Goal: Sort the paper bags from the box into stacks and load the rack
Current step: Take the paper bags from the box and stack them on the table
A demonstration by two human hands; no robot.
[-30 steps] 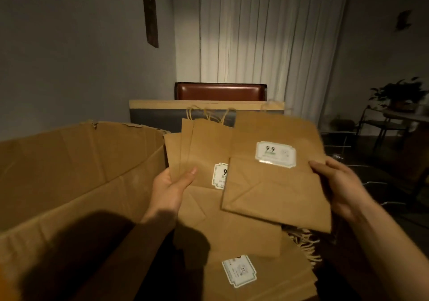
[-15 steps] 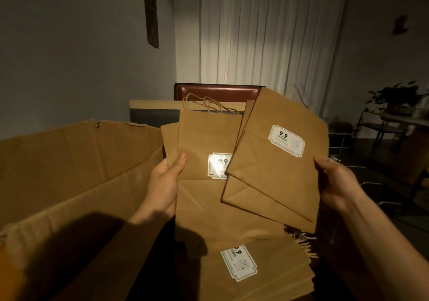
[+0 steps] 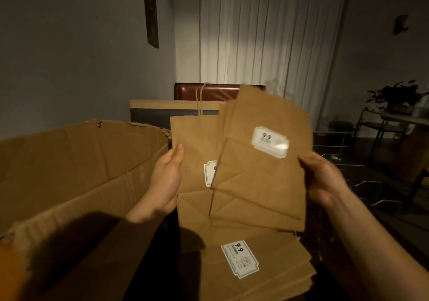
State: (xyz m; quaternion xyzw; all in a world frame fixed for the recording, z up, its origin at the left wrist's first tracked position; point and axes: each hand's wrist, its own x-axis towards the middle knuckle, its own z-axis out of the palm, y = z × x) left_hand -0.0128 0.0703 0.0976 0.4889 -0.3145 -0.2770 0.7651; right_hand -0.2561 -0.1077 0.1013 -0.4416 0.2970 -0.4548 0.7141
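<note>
brown paper bags, white labels

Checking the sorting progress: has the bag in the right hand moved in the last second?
Yes. The right hand's bag has tipped more upright and risen; its top edge now covers part of the brown chair back.

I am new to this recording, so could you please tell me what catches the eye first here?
At centre, the left hand and right hand each hold flat brown paper bags, fanned out and bearing pale labels. Below them lies a stack of bags with a 9.9 sticker. An open cardboard box fills the left side.
</note>
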